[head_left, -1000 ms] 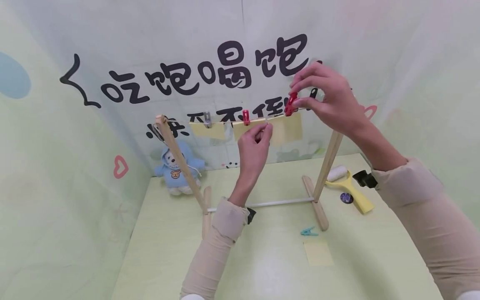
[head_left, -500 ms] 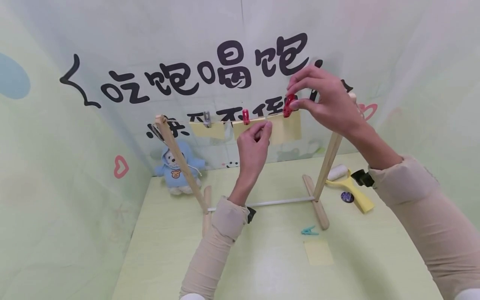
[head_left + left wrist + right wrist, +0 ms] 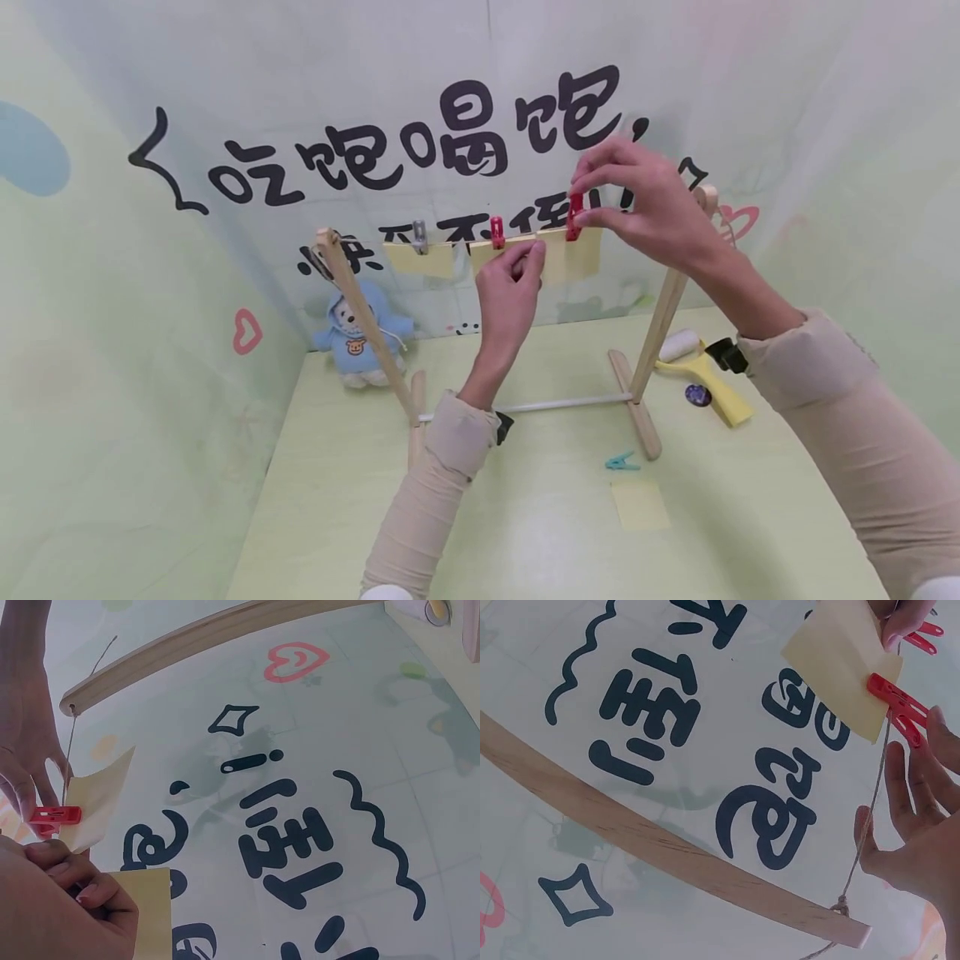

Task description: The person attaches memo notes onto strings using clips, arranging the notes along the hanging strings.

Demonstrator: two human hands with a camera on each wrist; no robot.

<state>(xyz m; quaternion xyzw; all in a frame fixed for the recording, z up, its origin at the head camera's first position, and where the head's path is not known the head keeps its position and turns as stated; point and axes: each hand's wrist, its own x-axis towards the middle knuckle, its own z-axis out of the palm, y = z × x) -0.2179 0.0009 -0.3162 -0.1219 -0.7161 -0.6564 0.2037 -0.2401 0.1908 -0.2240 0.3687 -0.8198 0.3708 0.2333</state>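
Observation:
My right hand (image 3: 652, 196) pinches a red clothespin (image 3: 575, 218) at the top edge of a yellow paper sheet (image 3: 573, 260), near its right corner. Seen from the right wrist, the clothespin's jaws sit over the paper edge and the string (image 3: 871, 791). With thumb and fingertips, my left hand (image 3: 510, 292) pinches the same sheet's upper left corner against the line. Just left of that hand, another yellow sheet hangs under a second red clothespin (image 3: 497, 233), partly hidden by my fingers. A grey clothespin (image 3: 420, 237) holds a further sheet (image 3: 420, 260) at the left.
The string runs between two wooden posts (image 3: 660, 333) joined low down by a white rod (image 3: 570, 404). On the table lie a teal clothespin (image 3: 622, 462), a yellow sheet (image 3: 641, 505), a yellow-handled lint roller (image 3: 712, 383) and a dark round disc (image 3: 697, 395). A blue-clad plush toy (image 3: 360, 342) sits back left.
The red clothespin in my right hand has come down and slightly left onto the sheet's top edge, and stands more upright. My left hand keeps its place on the corner.

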